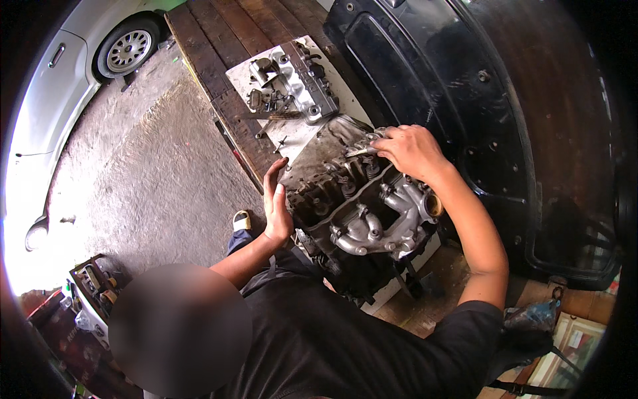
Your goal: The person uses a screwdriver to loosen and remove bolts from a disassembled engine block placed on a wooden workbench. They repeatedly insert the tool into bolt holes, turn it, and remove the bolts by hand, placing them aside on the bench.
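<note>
Bracing engine [352, 206] with your left hand [276, 203], palm flat and fingers straight against its near side, gripping nothing. Your right hand [412, 151] is curling over top edge, pinching small metal tool [359, 151]. Engine is sitting tilted on white board [299, 136], atop plank bench [226, 40]. Risk: engine is looking unsteady; hard push could be tipping it off edge. Loose parts [286, 83] are lying beyond; car [80, 66] farther off.

Left hand [276, 203] was held flat and open, fingers together and pointing up, palm turned toward the right, forearm rising from the lower middle. Right hand [410, 151] was curled, knuckles up, fingers bent downward; its bare forearm ran down to a bent elbow at right.
</note>
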Demonstrator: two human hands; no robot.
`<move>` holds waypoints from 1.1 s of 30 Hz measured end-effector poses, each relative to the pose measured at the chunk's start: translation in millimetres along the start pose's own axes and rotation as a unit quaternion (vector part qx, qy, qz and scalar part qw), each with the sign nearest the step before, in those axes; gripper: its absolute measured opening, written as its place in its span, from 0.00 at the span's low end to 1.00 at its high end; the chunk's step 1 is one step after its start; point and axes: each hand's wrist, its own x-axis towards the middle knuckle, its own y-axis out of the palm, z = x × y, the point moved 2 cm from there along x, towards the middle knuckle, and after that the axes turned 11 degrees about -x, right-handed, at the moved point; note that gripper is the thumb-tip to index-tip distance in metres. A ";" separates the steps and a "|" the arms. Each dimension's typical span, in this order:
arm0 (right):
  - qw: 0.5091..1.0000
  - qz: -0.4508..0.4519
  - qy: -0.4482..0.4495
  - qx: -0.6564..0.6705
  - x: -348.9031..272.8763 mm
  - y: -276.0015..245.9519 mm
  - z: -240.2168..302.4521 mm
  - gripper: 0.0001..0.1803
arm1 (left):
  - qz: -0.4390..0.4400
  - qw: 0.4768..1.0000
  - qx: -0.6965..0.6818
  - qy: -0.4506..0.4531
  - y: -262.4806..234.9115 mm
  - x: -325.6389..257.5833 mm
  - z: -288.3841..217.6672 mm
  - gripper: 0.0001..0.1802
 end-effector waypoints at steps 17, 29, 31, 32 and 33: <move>0.983 -0.033 0.180 -0.021 -58.5 10.4 -18.3 0.12 | 0.068 0.993 0.070 0.059 20.4 5.7 8.0 0.32; 0.969 -0.054 0.221 -0.094 -71.4 10.1 -0.3 0.10 | 0.064 0.992 0.086 0.067 20.7 5.6 9.4 0.33; 0.969 -0.029 0.231 -0.081 -77.8 9.6 6.9 0.09 | 0.058 0.993 0.087 0.060 20.1 3.5 8.2 0.32; 0.973 -0.007 0.214 -0.084 -77.7 7.0 9.5 0.09 | 0.056 0.992 0.091 0.065 19.7 4.8 8.0 0.32; 0.976 0.014 0.198 -0.089 -78.1 0.2 11.4 0.09 | 0.055 0.992 0.092 0.068 20.6 6.4 7.1 0.32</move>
